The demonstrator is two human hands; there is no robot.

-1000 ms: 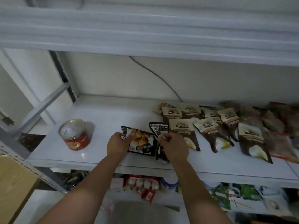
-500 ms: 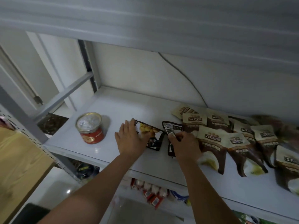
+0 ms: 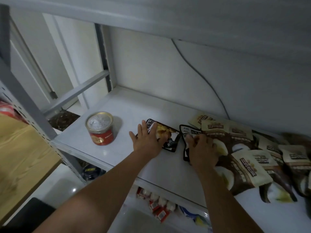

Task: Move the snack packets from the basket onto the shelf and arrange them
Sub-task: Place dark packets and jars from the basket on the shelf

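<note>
From the head view, a white shelf (image 3: 134,106) ran from the near left to the far right, and the snack packets already lay on it. The basket was not in view.

The left hand (image 3: 148,140) lay flat on a black packet (image 3: 169,137) with a yellow snack pictured on it. Its fingers were straight and spread, pressing the packet's left part down against the shelf. That packet lay flat near the middle of the shelf, right of a red can (image 3: 101,130) with a silver lid and apart from it.

The right hand (image 3: 202,148) rested on a second black packet (image 3: 187,132), just right of the first. Its fingers were curled, and the tips appeared to pinch the packet's upper part. The hand covered most of the packet.

Further right, brown-and-cream packets (image 3: 252,167) lay overlapping in loose rows, the nearest of them touching the right hand's side.

A dark cable (image 3: 202,78) ran down the back wall behind the packets. Below the front edge, a lower shelf held red-and-white boxes (image 3: 159,206). A wooden board (image 3: 25,157) stood at the near left, outside the metal frame.
</note>
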